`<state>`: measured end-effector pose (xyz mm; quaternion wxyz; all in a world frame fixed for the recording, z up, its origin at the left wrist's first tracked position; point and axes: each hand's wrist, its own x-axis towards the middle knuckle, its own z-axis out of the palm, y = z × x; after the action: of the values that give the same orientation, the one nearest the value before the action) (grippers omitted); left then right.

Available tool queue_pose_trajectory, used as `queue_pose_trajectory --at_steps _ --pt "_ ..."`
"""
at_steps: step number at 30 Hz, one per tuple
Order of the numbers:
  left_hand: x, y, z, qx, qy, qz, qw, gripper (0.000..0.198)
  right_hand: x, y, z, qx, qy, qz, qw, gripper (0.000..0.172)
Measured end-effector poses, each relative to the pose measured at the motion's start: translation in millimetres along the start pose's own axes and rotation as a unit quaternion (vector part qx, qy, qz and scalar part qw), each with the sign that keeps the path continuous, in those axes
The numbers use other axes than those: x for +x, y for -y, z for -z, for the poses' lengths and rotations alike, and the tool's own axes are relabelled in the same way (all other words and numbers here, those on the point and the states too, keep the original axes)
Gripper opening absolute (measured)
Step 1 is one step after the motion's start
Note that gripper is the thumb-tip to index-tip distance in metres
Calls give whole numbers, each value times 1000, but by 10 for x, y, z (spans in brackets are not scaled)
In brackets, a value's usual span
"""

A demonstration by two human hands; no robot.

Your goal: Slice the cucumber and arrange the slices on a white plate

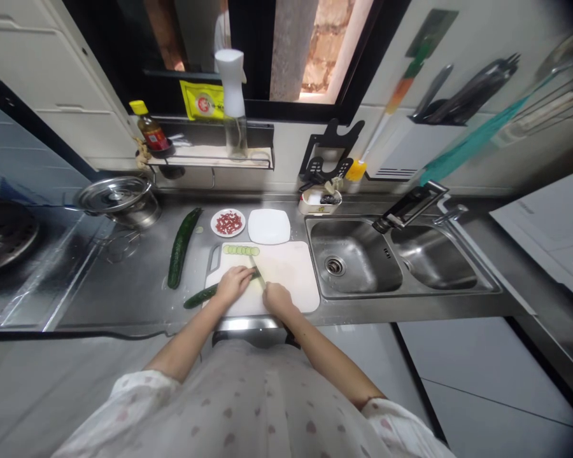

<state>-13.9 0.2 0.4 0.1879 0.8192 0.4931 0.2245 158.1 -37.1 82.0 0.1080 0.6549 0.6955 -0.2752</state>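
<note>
A white cutting board (pixel 296 273) lies on the steel counter in front of me. My left hand (pixel 235 284) is closed over a cut cucumber (pixel 201 297), whose uncut end sticks out to the left past the board's edge. My right hand (pixel 277 299) grips a kitchen knife (pixel 258 272), its blade at the cucumber's cut end. The knife's handle is hidden inside my fingers. Along the board's upper part runs a row of overlapping cucumber slices (pixel 239 250). A whole cucumber (pixel 182 248) rests on the counter left of the board.
Behind the board stand a plate of chopped red pieces (pixel 228 223) and a white square plate (pixel 269 226). To the right is a double sink (pixel 358 292) with a black faucet (pixel 403 207). A lidded steel pot (pixel 119 200) sits back left, below a shelf (pixel 205 154) holding bottles.
</note>
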Motion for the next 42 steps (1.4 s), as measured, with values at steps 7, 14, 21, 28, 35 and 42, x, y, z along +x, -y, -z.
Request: queue_pose_trajectory --at_steps 7,14,21,28,35,42 --pt "-12 21 -15 -1 -4 -3 1000 30 -42 -48 -25 8 -2 -1 1000 31" --pt "-10 41 -34 6 -1 0 1000 31 -102 -101 -107 4 -6 -1 1000 30" --pt "-8 39 -41 4 -11 -8 1000 29 30 -11 -53 2 -3 -2 1000 33" --pt "-7 45 -41 3 -8 -5 1000 29 -24 -61 -79 4 -1 0 1000 31" --pt "-12 55 -52 2 -10 -3 1000 29 -121 -112 -150 -6 3 -5 1000 31" --pt "-9 33 -31 4 -8 -5 1000 29 -36 -72 -136 -4 -6 5 1000 31"
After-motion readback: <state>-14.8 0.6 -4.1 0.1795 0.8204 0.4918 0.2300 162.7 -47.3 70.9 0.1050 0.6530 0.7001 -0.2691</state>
